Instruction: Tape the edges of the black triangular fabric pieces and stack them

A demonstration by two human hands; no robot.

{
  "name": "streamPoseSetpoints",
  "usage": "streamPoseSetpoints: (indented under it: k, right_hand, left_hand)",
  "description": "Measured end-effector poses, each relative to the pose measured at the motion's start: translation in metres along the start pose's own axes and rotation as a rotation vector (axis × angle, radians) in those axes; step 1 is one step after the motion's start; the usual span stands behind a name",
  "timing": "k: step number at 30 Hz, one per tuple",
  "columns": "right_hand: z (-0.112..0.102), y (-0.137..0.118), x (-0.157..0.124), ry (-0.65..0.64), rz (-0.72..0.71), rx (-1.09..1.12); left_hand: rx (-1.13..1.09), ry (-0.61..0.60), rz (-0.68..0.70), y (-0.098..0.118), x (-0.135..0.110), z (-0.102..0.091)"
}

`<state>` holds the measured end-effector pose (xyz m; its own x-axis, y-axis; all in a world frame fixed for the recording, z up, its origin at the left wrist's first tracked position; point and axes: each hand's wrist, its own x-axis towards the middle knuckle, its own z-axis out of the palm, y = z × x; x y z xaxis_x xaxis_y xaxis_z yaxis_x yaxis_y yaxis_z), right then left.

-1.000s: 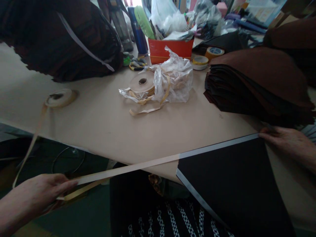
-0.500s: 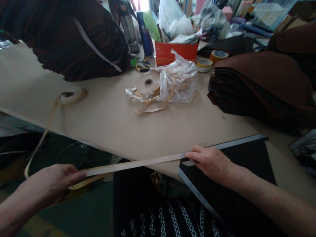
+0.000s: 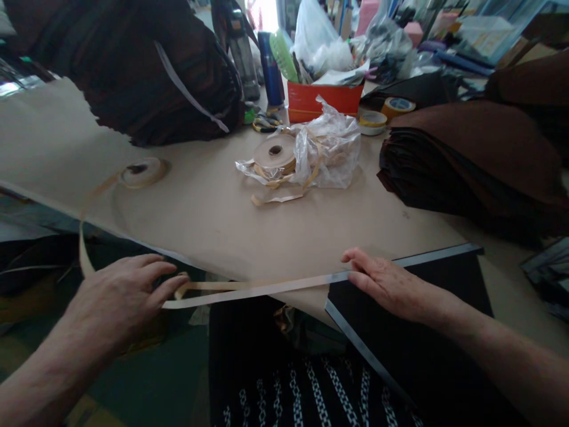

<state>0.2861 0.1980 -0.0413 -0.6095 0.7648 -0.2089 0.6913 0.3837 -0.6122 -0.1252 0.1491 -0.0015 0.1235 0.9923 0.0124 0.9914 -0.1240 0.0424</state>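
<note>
A black sheet (image 3: 422,356) with grey tape along its edges lies at the table's near right corner. My right hand (image 3: 384,284) rests flat on the sheet's top left corner, fingers stretched over the tape. A pale tape strip (image 3: 267,289) runs left from there to my left hand (image 3: 120,299), which pinches its end off the table edge. A tan backing ribbon loops from that hand up to a tape roll (image 3: 141,172) on the table.
A plastic bag with another tape roll (image 3: 275,153) sits mid-table. A stack of dark brown sheets (image 3: 471,160) fills the right. A dark fabric heap (image 3: 155,77) lies at the back left, a red box (image 3: 320,101) with clutter, scissors (image 3: 265,123) and small tape rolls (image 3: 372,120) behind.
My right hand slid left along the taped edge from the sheet's right corner to its left corner. My left hand moved right and up, so the strip is shorter and the ribbon slacker.
</note>
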Motion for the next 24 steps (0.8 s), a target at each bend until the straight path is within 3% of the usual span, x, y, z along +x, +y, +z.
streamPoseSetpoints:
  k: [4, 6, 10, 13, 17, 24]
  right_hand:
    - [-0.005, -0.009, -0.005, 0.063, 0.056, 0.124]
    - [-0.002, -0.011, -0.008, 0.127, 0.043, 0.175]
    - [0.006, -0.013, -0.010, 0.183, 0.049, 0.326]
    - [0.012, -0.015, -0.008, 0.133, 0.160, 0.482]
    - [0.025, -0.016, -0.002, 0.090, 0.292, 0.693]
    - [0.039, -0.016, 0.002, 0.131, 0.269, 0.509]
  left_hand:
    - [-0.256, 0.021, 0.193, 0.088, 0.020, 0.012]
    - [-0.327, -0.050, 0.309, 0.133, 0.028, 0.022]
    - [-0.175, -0.202, 0.332, 0.193, 0.043, 0.035]
    - [-0.097, -0.205, 0.295, 0.208, 0.050, 0.036]
    - [-0.067, -0.252, 0.276, 0.208, 0.058, 0.031]
    - [-0.027, -0.390, 0.270, 0.211, 0.071, 0.019]
